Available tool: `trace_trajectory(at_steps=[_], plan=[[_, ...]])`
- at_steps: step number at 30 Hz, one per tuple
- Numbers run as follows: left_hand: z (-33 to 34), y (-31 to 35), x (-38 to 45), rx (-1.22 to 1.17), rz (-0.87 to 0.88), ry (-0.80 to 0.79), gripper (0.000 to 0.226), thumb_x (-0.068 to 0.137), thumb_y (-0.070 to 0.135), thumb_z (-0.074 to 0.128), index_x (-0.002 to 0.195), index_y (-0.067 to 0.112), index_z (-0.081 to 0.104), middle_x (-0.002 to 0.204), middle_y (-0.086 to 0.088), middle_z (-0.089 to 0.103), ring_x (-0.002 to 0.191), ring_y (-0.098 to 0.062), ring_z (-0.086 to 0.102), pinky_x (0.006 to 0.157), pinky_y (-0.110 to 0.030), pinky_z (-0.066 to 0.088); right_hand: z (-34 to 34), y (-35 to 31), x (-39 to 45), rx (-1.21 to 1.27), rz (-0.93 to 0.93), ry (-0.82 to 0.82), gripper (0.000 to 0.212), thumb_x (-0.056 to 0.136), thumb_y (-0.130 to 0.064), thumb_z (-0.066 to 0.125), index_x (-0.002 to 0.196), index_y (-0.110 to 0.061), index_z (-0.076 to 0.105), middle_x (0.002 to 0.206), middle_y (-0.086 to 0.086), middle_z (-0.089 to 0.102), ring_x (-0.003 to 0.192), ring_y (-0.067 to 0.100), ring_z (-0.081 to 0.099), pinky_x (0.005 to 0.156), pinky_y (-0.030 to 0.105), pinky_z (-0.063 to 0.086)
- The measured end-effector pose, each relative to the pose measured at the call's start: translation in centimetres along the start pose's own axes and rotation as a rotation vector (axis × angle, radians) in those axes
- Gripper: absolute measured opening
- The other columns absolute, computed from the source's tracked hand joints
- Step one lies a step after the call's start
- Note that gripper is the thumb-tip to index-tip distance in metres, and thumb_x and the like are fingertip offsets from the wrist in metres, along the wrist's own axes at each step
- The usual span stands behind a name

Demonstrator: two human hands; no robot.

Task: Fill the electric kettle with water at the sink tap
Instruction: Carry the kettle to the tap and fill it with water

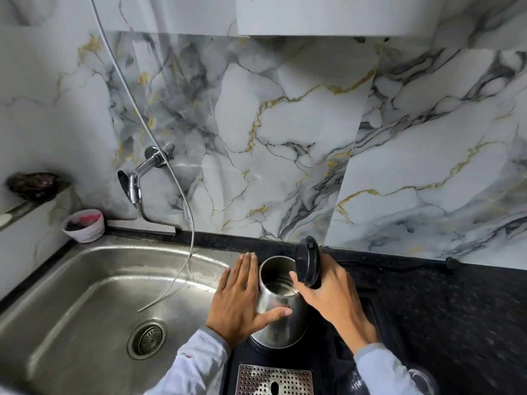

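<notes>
A steel electric kettle (278,317) stands on its black base on the dark counter, just right of the sink. Its black lid (307,259) is flipped up and the inside looks empty. My left hand (238,303) lies flat against the kettle's left side, thumb across the front. My right hand (328,289) is closed around the handle on the right side, thumb near the lid. The chrome wall tap (134,181) sticks out of the marble wall over the far left part of the steel sink (85,295). No water is running.
A thin grey hose (182,195) hangs down the wall into the sink basin. A white cup (84,225) with pink residue stands at the sink's back left corner. A perforated metal tray (275,379) lies on the counter in front of the kettle. A round drain (147,339) sits mid-basin.
</notes>
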State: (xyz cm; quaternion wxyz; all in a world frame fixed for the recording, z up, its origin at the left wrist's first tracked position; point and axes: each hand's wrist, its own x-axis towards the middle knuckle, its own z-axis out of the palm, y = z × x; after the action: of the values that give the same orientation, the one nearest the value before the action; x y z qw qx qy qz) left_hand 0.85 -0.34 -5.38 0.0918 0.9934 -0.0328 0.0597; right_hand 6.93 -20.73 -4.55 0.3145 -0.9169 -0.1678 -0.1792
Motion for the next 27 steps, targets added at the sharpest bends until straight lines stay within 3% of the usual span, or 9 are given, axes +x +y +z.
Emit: trace_trajectory(at_steps=[3,6,10,14,16,19,21,23,27], plan=[[-0.3,0.0,-0.2,0.022,-0.002,0.010,0.129,0.070,0.098,0.021,0.152,-0.001,0.026,0.161,-0.018,0.031,0.149,-0.030,0.027,0.120,-0.054,0.030,0.1,0.8,0.5,-0.047,0.027,-0.018,0.033,0.077,-0.046,0.090,0.075,-0.018,0.073,0.067,0.006,0.079,0.070,0.036,0.079,0.062,0.039,0.060],[-0.6,-0.3,-0.2,0.032,0.014,0.017,0.125,0.072,0.096,0.023,0.143,-0.004,0.043,0.150,-0.020,0.048,0.140,-0.032,0.045,0.109,-0.060,0.043,0.4,0.5,1.3,0.097,0.077,-0.008,0.034,0.064,-0.047,0.088,0.070,-0.016,0.075,0.057,-0.001,0.076,0.062,0.026,0.079,0.059,0.033,0.059],[-1.8,-1.9,-0.2,0.041,0.031,0.039,0.122,0.073,0.096,0.025,0.138,-0.004,0.050,0.146,-0.018,0.054,0.137,-0.029,0.050,0.107,-0.063,0.043,0.8,-0.9,2.4,0.112,0.055,0.030,0.046,0.057,-0.061,0.077,0.068,-0.016,0.074,0.059,-0.006,0.078,0.059,0.017,0.077,0.056,0.028,0.055],[-3.7,-4.0,-0.1,0.007,0.030,0.082,0.123,0.072,0.097,0.024,0.141,-0.002,0.047,0.149,-0.017,0.052,0.141,-0.028,0.044,0.109,-0.064,0.039,0.6,-3.6,3.8,0.136,0.002,0.073,0.034,0.060,-0.064,0.080,0.062,-0.036,0.061,0.049,-0.027,0.061,0.055,-0.001,0.070,0.053,0.015,0.047],[-4.8,-5.6,-0.1,0.011,0.023,0.121,0.124,0.072,0.098,0.023,0.140,-0.002,0.048,0.148,-0.017,0.053,0.141,-0.028,0.044,0.109,-0.066,0.039,0.7,-5.7,4.6,0.133,-0.022,0.071,0.051,0.060,-0.078,0.081,0.060,-0.031,0.061,0.057,-0.031,0.068,0.056,-0.006,0.069,0.052,0.006,0.045],[-6.1,-9.1,-0.6,0.034,-0.007,0.146,0.123,0.071,0.098,0.025,0.136,-0.002,0.054,0.142,-0.018,0.059,0.137,-0.031,0.049,0.103,-0.069,0.042,2.5,-9.0,6.1,0.096,-0.052,0.042,0.081,0.056,-0.098,0.069,0.067,-0.017,0.071,0.058,-0.010,0.074,0.056,0.003,0.072,0.054,0.026,0.058],[-6.6,-12.1,-0.9,0.052,-0.034,0.143,0.122,0.070,0.098,0.027,0.134,-0.002,0.056,0.140,-0.018,0.060,0.134,-0.032,0.052,0.100,-0.072,0.044,4.5,-11.1,7.2,0.099,-0.063,-0.015,0.070,0.057,-0.087,0.079,0.068,-0.018,0.071,0.062,-0.003,0.076,0.059,0.011,0.074,0.057,0.033,0.060],[-7.0,-15.4,-1.0,0.061,-0.072,0.130,0.124,0.070,0.098,0.027,0.135,-0.003,0.055,0.142,-0.019,0.058,0.135,-0.033,0.050,0.099,-0.074,0.043,7.1,-13.0,8.3,0.109,-0.067,-0.028,0.052,0.059,-0.071,0.084,0.061,-0.024,0.062,0.057,-0.005,0.073,0.056,0.013,0.071,0.054,0.031,0.057],[-7.5,-21.6,-0.8,0.079,-0.115,0.133,0.124,0.070,0.098,0.027,0.136,-0.004,0.053,0.144,-0.020,0.056,0.137,-0.032,0.048,0.100,-0.076,0.040,12.8,-16.4,10.4,0.136,-0.023,-0.057,0.054,0.059,-0.061,0.083,0.061,-0.012,0.063,0.056,0.003,0.070,0.055,0.020,0.068,0.055,0.043,0.058]])
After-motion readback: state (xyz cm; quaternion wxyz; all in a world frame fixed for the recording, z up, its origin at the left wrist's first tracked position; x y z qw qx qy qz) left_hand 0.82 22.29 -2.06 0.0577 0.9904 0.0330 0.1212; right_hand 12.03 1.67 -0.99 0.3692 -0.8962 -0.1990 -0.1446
